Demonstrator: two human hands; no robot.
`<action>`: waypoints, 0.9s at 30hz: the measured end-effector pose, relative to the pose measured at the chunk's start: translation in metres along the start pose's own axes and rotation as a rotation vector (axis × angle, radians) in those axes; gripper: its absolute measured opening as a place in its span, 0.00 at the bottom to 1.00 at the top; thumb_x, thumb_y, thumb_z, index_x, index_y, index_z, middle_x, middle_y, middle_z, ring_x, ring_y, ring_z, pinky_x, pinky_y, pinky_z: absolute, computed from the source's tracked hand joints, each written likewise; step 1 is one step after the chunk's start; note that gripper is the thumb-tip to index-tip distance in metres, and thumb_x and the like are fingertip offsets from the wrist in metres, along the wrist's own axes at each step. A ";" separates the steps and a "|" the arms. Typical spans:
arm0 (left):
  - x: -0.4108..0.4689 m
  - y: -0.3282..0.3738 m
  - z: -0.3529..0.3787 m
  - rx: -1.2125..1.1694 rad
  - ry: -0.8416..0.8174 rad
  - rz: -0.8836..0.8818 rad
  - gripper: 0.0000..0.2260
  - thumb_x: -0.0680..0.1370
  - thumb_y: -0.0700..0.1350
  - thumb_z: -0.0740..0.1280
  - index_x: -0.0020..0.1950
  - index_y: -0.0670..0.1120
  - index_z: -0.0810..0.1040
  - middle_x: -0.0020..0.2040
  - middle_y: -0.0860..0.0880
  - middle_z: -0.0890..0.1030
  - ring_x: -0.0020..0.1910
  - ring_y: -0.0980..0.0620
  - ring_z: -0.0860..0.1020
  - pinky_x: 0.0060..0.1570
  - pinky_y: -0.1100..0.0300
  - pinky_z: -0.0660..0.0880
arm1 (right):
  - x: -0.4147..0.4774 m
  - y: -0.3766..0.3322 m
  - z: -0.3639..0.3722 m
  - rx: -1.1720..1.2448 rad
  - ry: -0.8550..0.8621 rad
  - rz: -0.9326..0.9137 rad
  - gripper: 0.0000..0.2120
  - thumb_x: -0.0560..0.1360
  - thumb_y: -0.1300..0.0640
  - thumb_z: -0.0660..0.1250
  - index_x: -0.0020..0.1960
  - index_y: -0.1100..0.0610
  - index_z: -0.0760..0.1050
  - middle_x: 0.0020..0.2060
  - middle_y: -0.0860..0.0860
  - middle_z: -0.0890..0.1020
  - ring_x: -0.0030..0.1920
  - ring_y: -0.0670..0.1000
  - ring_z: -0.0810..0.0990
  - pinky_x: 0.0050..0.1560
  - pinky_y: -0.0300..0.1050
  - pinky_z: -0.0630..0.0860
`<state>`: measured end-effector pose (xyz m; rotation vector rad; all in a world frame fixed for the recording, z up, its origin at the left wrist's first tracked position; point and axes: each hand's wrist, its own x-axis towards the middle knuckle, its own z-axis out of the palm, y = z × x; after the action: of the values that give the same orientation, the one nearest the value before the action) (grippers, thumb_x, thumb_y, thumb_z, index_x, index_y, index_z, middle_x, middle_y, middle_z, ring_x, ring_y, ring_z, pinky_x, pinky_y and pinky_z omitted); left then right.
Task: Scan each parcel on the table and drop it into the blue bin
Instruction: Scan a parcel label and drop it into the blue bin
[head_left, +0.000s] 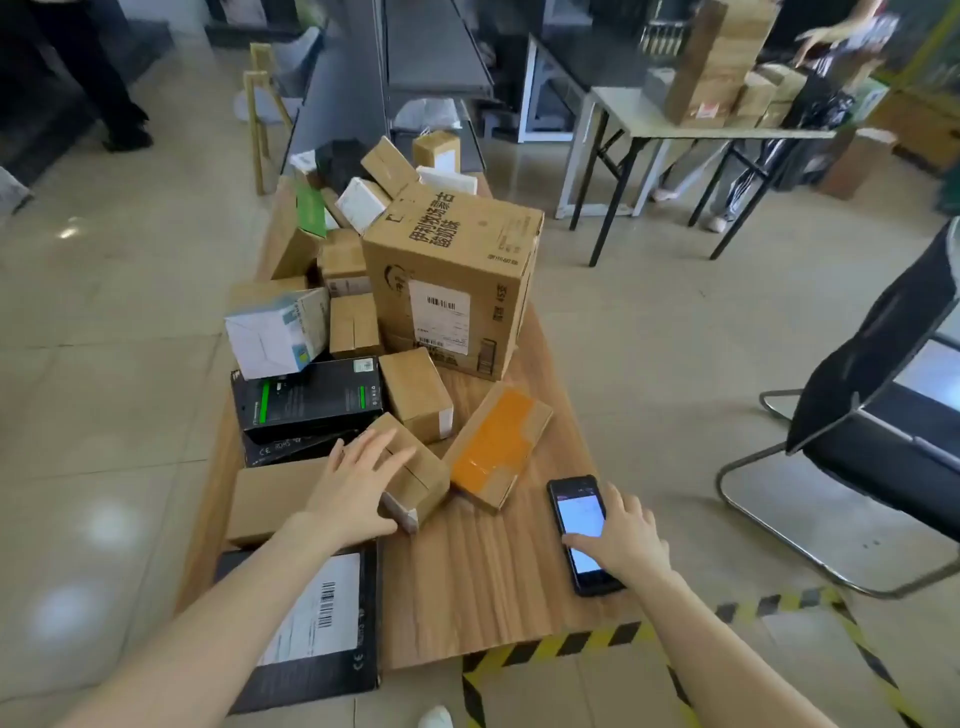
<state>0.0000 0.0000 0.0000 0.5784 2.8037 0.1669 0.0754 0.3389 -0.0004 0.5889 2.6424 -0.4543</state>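
A: Nearest first. The black flat box (311, 623) with the shipping label sits at the near left corner of the table (493, 571), and its near end seems to hang past the edge. The left forearm crosses just above it.

B: So a careless sweep of that arm could knock it to the floor. What of the hands?

A: The left grip (353, 488) is open, with its fingers spread flat on top of a small brown carton (421, 478) and the thumb at its near end. It clasps nothing. The right grip (623, 540) lies open over the phone (579, 535), thumb on the lit screen. The phone lies on the table close to the right edge.

B: Then a fumbled pick-up may push the phone off that side. And the carton?

A: It seems to touch the orange-taped carton (498, 447), which leans tilted just beside it. Lift one and the other probably slides or drops flat.

B: Farther back?

A: A white box (275, 338) sits tilted over the black box with green stripes (306, 400), and the big labelled carton (447, 280) stands against the heap. Tugging from below may topple them.

B: And the blue bin?

A: It is not in view. I cannot say where a scanned parcel goes, so a blind drop could miss.
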 end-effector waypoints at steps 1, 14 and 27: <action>0.006 -0.005 0.002 0.017 -0.010 0.032 0.44 0.70 0.61 0.71 0.79 0.59 0.50 0.80 0.52 0.45 0.78 0.49 0.41 0.75 0.45 0.41 | 0.005 -0.002 0.005 0.012 -0.016 0.040 0.49 0.67 0.32 0.68 0.77 0.48 0.47 0.72 0.50 0.62 0.71 0.56 0.62 0.64 0.60 0.67; 0.031 -0.020 0.009 0.059 0.094 0.179 0.38 0.70 0.58 0.73 0.76 0.57 0.61 0.77 0.49 0.58 0.77 0.47 0.53 0.70 0.37 0.60 | 0.030 -0.012 0.043 0.050 -0.012 0.259 0.49 0.63 0.48 0.78 0.74 0.52 0.52 0.64 0.50 0.62 0.64 0.55 0.64 0.54 0.56 0.75; 0.023 0.002 0.018 -0.008 0.117 0.125 0.35 0.70 0.48 0.75 0.74 0.53 0.64 0.77 0.47 0.59 0.76 0.47 0.57 0.62 0.50 0.75 | 0.019 -0.003 0.051 0.097 -0.071 0.347 0.43 0.62 0.47 0.80 0.67 0.56 0.59 0.62 0.53 0.65 0.66 0.54 0.64 0.61 0.56 0.72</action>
<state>-0.0150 0.0120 -0.0225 0.7665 2.8776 0.2441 0.0737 0.3230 -0.0525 1.0188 2.3943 -0.4868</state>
